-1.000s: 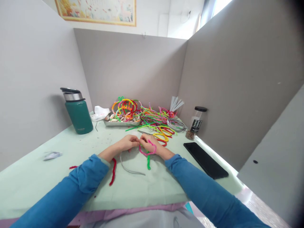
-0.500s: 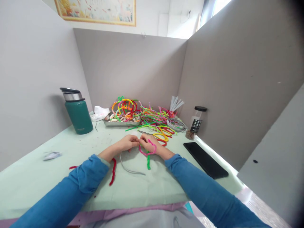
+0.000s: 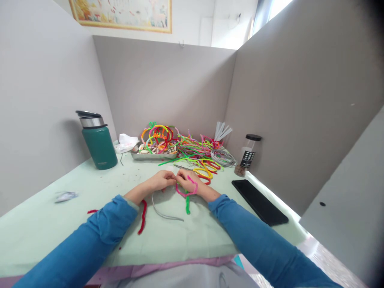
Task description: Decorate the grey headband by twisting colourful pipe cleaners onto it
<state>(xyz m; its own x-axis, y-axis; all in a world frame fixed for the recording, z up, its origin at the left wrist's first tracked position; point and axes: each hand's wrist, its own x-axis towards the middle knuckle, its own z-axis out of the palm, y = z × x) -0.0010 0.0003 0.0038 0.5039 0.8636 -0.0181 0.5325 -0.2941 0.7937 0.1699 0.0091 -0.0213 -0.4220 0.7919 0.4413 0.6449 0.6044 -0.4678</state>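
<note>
My left hand (image 3: 162,180) and my right hand (image 3: 186,179) meet fingertip to fingertip low over the table, both closed in a pinch. A pink pipe cleaner (image 3: 184,195) curves from between the fingertips back across my right hand and wrist. Its gripped end is hidden by the fingers. Below my right hand hangs or lies a green pipe cleaner piece (image 3: 187,206), its upper part covered. A thin grey wire (image 3: 163,216) bends across the table beneath the hands. Beside my left wrist lies a red pipe cleaner (image 3: 143,218), partly under the arm.
Behind the hands stand a metal tray (image 3: 154,157) with looped pipe-cleaner pieces and a heap of coloured pipe cleaners (image 3: 195,146). Scissors (image 3: 181,167) and yellow loops (image 3: 203,171) lie nearer. A green bottle (image 3: 100,148) stands left; a jar (image 3: 247,156) and black phone (image 3: 259,202) are right.
Almost nothing differs. Both hands keep their pinch at the same spot, with only a tiny shift of the fingers.
</note>
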